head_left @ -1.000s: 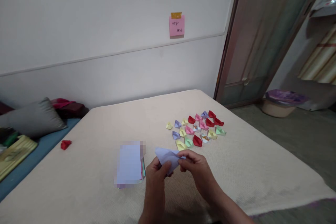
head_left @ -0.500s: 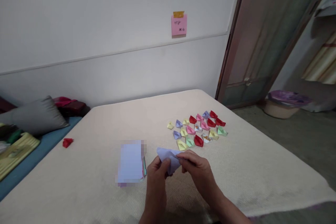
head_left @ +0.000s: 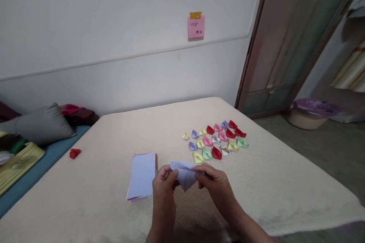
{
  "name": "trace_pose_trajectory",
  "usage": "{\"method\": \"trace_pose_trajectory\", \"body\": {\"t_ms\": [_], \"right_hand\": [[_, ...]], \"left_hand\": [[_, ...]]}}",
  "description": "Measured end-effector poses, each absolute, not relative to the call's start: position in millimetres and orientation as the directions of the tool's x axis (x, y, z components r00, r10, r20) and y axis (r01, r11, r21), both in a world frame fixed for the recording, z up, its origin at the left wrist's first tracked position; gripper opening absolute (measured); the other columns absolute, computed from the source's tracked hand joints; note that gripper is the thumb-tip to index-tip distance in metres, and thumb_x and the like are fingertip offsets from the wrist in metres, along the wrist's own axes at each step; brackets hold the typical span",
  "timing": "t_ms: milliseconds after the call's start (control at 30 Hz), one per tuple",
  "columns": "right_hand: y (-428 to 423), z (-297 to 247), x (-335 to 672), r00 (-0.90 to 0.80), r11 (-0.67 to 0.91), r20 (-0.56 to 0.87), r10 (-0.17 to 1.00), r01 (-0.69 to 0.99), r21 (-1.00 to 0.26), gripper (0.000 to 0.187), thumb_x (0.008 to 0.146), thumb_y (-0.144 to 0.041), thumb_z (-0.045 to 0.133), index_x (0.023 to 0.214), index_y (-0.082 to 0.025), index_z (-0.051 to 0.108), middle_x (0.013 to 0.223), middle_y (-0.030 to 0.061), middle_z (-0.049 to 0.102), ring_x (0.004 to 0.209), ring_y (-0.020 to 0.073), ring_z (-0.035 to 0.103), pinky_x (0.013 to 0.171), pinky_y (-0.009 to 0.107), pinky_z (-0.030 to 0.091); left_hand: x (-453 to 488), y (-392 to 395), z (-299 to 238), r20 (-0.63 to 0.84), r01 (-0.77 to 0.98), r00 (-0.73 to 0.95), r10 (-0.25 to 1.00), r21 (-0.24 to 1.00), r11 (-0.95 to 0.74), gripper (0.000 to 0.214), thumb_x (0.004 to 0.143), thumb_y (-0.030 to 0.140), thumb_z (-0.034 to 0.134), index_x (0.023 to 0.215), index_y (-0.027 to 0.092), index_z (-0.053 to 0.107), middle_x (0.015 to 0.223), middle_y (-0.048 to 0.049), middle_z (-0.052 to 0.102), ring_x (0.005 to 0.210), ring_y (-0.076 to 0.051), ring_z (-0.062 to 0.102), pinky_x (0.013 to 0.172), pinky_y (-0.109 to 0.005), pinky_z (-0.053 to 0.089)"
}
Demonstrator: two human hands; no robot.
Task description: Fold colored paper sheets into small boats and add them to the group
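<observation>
Between my two hands is a folded sheet of lavender paper (head_left: 185,177), its lower end pointed and a crease running down its middle. My left hand (head_left: 165,186) pinches its left side, thumb in front. My right hand (head_left: 212,178) grips the right edge between thumb and fingers. Left of my hands lies a stack of coloured paper (head_left: 142,176) with a lavender sheet on top. Beyond them, to the right, several small folded paper boats (head_left: 216,139) sit in loose rows, in red, pink, yellow, green, lavender and patterned white.
Everything rests on a bed-like surface with a cream cover (head_left: 99,190). A crumpled-looking red paper piece (head_left: 74,153) lies at its left. A grey pillow (head_left: 42,125) is at the far left. A pink note (head_left: 196,27) is taped to the wall. A lined bin (head_left: 308,115) stands on the floor.
My left hand has shifted left along the lavender paper, its thumb now at the left edge. More of the paper's front, with its crease and lower point, shows. My right hand keeps its hold.
</observation>
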State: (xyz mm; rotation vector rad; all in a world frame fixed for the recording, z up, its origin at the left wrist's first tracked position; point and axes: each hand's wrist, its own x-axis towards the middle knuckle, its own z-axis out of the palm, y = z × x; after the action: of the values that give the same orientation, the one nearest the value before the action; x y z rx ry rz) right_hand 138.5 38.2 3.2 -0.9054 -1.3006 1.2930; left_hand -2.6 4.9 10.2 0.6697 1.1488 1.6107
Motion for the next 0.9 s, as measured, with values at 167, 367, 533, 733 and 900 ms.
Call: {"method": "trace_pose_trajectory", "body": {"t_ms": [167,367,533,733,900], "right_hand": [[39.1,4.4,140.0,-0.188,0.136,0.170,0.967,-0.180,-0.974,0.015,0.070,-0.017,0.062,0.076,-0.022,0.075,0.066,-0.0015,0.055,0.050,0.0104,0.051,0.048,0.024,0.040],[40.1,3.1,141.7,-0.203,0.128,0.167,0.965,-0.192,-0.973,0.013,0.070,-0.018,0.062,0.073,-0.021,0.075,0.062,-0.0022,0.052,0.049,0.0104,0.049,0.048,0.024,0.038],[41.6,0.2,141.6,-0.225,0.005,0.053,0.973,-0.211,-0.978,0.013,0.067,-0.018,0.062,0.073,-0.018,0.073,0.060,-0.0020,0.055,0.049,0.0105,0.047,0.049,0.024,0.035],[42.6,0.2,142.2,-0.212,-0.104,-0.059,0.975,-0.205,-0.973,0.015,0.069,-0.020,0.061,0.079,-0.016,0.072,0.046,-0.0046,0.049,0.048,0.0106,0.042,0.051,0.025,0.029],[42.4,0.9,141.3,-0.217,-0.114,-0.068,0.974,-0.206,-0.972,0.016,0.068,-0.020,0.061,0.079,-0.014,0.071,0.045,-0.0047,0.049,0.048,0.0108,0.041,0.051,0.025,0.028]], "left_hand": [[-8.6,7.9,11.1,-0.061,-0.287,-0.450,0.891,0.955,-0.079,0.030,0.069,0.020,0.066,0.097,0.018,0.053,0.071,0.0025,0.057,0.059,-0.010,0.050,0.054,-0.021,0.041],[-14.4,7.7,16.7,0.030,-0.069,-0.417,0.909,0.995,-0.065,0.028,0.069,0.019,0.064,0.095,0.019,0.056,0.060,0.0067,0.052,0.053,-0.009,0.046,0.054,-0.021,0.041],[-17.7,5.4,15.0,-0.015,-0.106,-0.354,0.935,0.994,-0.024,0.015,0.072,0.024,0.065,0.085,0.018,0.059,0.056,0.0060,0.052,0.055,-0.009,0.048,0.056,-0.020,0.040],[-15.3,4.0,18.6,-0.102,-0.372,-0.340,0.935,0.928,-0.034,0.030,0.083,0.040,0.055,0.086,0.013,0.066,0.061,0.0023,0.050,0.059,-0.010,0.049,0.057,-0.021,0.042],[-15.7,5.5,16.2,-0.116,-0.424,-0.341,0.933,0.905,-0.043,0.023,0.078,0.034,0.063,0.082,0.012,0.068,0.065,0.0004,0.054,0.061,-0.009,0.050,0.057,-0.020,0.043]]}}
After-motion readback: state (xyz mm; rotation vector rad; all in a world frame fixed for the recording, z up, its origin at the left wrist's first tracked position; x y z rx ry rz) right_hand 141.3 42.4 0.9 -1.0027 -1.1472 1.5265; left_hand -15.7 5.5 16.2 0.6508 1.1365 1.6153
